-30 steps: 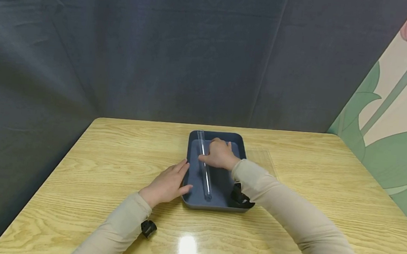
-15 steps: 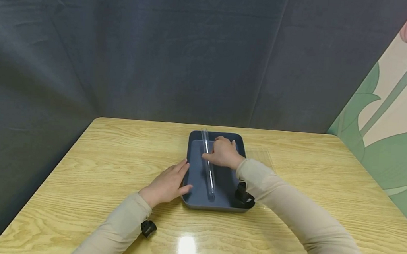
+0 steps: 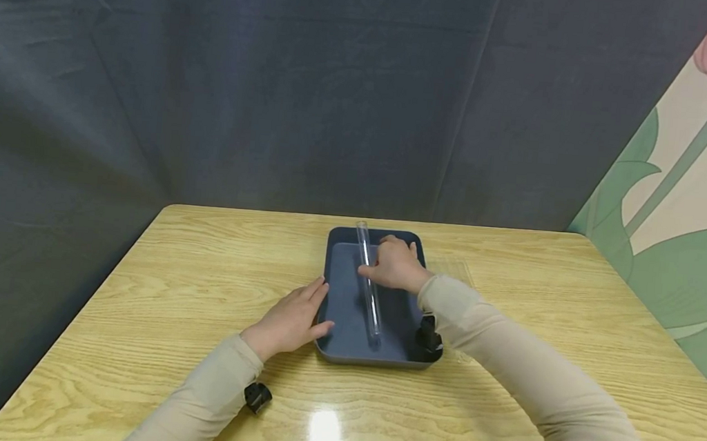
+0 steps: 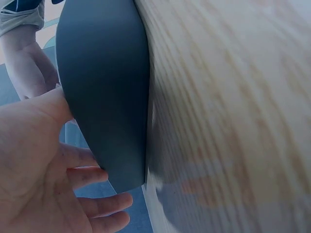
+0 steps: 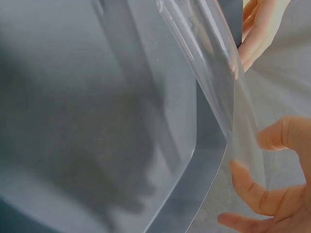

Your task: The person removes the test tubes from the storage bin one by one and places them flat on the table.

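A long clear tube [image 3: 372,310] slants over a dark blue-grey rectangular tray [image 3: 337,330], its far end overlapping the tray's back rim in the head view. My right hand [image 3: 395,264] pinches it near the middle. In the right wrist view the tube [image 5: 209,53] passes between thumb and fingertip, and its shadow falls on the tray floor below. My left hand [image 3: 288,318] rests against the tray's left wall, fingers extended. The left wrist view shows that hand's fingers [image 4: 92,177] along the tray's outer wall [image 4: 107,97].
A flat transparent sheet or lid [image 3: 458,274] lies on the wood-grain table [image 3: 201,257] right of the tray, partly hidden by my right sleeve. A dark curtain [image 3: 312,106] hangs behind the table. A flower-painted wall [image 3: 686,274] stands at the right.
My right hand has shifted right with the tube. The tube's far end has risen from inside the back rim to above it in the head view. The left hand and tray stay put.
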Motion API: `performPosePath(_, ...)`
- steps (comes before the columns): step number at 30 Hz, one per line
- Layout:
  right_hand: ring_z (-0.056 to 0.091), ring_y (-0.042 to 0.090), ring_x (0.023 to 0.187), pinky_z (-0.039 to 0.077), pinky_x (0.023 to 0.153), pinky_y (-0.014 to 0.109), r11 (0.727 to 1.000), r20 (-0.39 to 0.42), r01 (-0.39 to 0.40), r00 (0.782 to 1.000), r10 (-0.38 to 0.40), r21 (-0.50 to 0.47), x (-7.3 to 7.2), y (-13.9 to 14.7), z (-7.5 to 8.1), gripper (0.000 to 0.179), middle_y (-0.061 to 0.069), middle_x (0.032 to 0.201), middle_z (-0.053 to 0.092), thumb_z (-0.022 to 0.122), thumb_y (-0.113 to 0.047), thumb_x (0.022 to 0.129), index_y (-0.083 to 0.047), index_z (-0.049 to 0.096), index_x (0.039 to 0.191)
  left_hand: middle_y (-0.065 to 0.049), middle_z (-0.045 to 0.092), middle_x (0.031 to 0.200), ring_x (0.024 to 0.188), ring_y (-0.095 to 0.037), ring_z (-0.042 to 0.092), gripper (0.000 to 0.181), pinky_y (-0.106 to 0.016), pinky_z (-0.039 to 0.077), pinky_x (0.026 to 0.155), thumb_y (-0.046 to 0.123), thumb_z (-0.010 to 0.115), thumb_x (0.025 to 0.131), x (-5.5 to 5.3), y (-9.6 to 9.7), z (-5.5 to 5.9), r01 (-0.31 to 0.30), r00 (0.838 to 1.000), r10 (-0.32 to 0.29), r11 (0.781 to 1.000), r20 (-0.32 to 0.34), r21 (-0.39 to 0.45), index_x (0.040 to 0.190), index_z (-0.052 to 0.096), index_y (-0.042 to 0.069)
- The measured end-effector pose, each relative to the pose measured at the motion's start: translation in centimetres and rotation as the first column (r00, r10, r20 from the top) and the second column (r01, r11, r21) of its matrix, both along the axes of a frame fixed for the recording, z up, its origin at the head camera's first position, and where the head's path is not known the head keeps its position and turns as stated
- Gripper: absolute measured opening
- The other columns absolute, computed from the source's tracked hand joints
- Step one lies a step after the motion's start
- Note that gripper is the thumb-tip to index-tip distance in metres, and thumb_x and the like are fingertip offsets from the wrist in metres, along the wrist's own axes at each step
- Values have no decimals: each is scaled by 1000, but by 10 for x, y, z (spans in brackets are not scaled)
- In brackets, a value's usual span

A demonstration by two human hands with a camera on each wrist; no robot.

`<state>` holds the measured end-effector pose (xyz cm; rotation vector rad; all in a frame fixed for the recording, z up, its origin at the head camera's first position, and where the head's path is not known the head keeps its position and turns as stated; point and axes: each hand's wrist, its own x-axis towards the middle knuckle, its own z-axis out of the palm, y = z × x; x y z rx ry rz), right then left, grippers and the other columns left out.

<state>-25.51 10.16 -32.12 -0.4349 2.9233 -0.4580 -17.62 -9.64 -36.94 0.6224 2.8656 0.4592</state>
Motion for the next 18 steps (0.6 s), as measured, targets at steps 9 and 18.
performPosePath(9,38,31,134,17,110,68,1000,-8,-3,1000,3,2,1,7,3,41,19,134,52,64,-38,85,-9,64,56,-19,21,154,138,-37,32,68,-48,29,114,37,52,95,1,0,2,6,1000,-6,1000,1,0,145,27,-3)
performPosePath(18,40,30,133,19,108,68,1000,-36,-23,999,23,-5,0,15,3,43,9,88,72,64,-37,84,-8,63,53,-18,20,155,139,-36,30,69,-47,28,115,38,51,95,0,0,2,8,1000,-8,1000,0,-7,146,26,-1)
